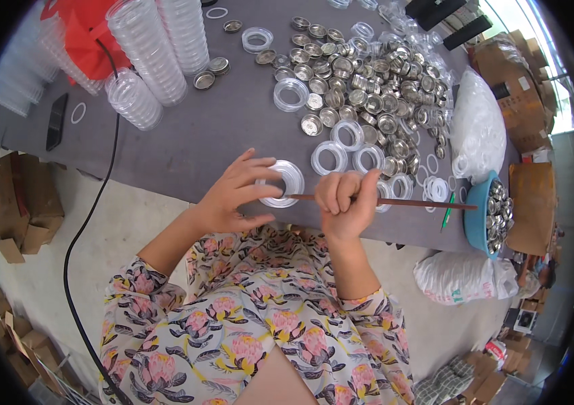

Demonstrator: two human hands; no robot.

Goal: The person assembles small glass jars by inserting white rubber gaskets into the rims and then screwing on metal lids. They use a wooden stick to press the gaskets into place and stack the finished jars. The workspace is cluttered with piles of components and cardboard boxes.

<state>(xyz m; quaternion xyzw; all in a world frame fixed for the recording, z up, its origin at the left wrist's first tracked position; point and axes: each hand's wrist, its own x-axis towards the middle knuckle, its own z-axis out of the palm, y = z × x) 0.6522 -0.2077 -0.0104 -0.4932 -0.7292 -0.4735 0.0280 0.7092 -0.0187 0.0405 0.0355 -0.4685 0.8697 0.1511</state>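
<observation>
My right hand (349,202) is closed in a fist around a thin brown stick (422,203), thumb pointing up. The stick lies nearly level; its left end reaches a clear plastic ring (294,179) at the table's near edge. Spread fingers of my left hand (243,189) curve over the left side of that ring; whether they touch it I cannot tell. Just beyond my right hand stand more clear plastic rings (328,157). Behind them spreads a large heap of small round silver metal cups (375,81).
Stacks of clear plastic cups (146,50) and a red bag (84,37) stand at the far left, near a dark phone (57,121). A black cable (91,216) hangs over the table edge. Rightward are white rings (437,190), a green pen (448,212) and a blue basin (477,223).
</observation>
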